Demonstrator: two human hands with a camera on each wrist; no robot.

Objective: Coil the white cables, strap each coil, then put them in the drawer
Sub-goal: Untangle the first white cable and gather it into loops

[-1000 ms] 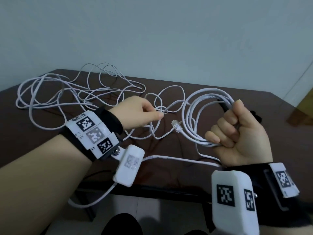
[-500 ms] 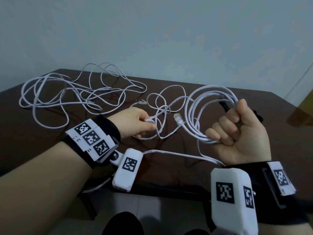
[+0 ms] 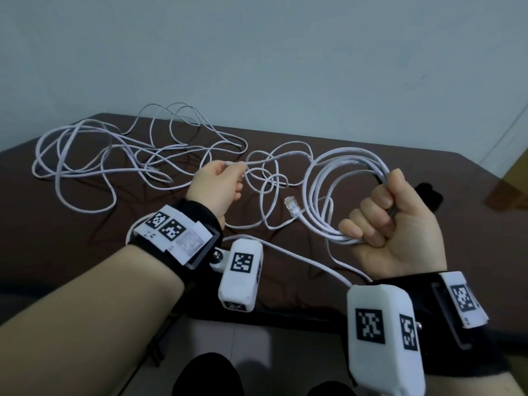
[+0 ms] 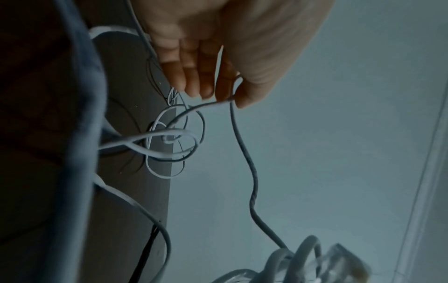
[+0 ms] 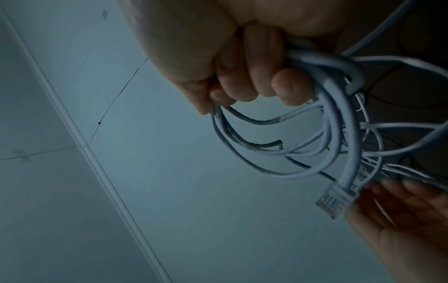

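Presently, coil [image 3: 337, 195] is gripped upright in the fisted right hand [image 3: 391, 221]; a cable strand [image 3: 274, 160] is pinched by the raised left hand [image 3: 217, 187], stretched toward the tabletop's [image 3: 71, 241] right edge.

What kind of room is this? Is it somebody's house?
Probably a plain room in a home or small office, though it's hard to be sure. There is a dark brown table against a bare pale wall, with loose white cables spread on it.

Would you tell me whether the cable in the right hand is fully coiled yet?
Partly coiled: the right hand grips several loops, the rest trails loose.
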